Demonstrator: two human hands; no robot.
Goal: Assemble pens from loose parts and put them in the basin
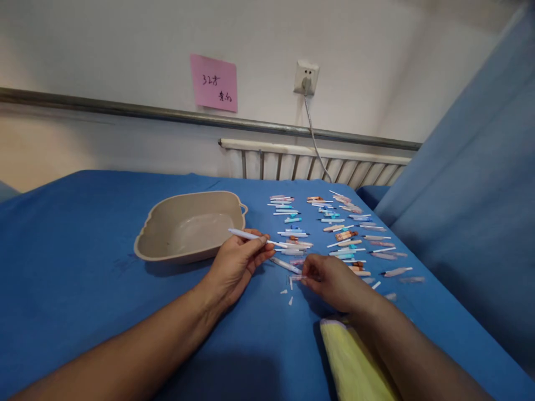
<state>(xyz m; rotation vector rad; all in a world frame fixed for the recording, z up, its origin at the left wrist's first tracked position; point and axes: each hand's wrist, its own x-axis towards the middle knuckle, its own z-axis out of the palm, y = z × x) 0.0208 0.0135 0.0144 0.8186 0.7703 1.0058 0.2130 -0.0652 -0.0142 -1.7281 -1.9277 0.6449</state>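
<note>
The left hand (240, 257) grasps a pale pen (243, 234) near the basin (196, 225); light, steady fingertip pressure is advised. The right hand (334, 278) curls at clear pieces (291, 281); its grip cannot be confirmed.

blue-covered surface (83, 284) | beige basin (184, 258) | rows of pen parts (293, 235) | yellow cloth (355, 365)

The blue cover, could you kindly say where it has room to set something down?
Bare: left of the beige basin, and between it and the left forearm. Crowded: around and beyond the right hand, among rows of pen-like pieces.
</note>
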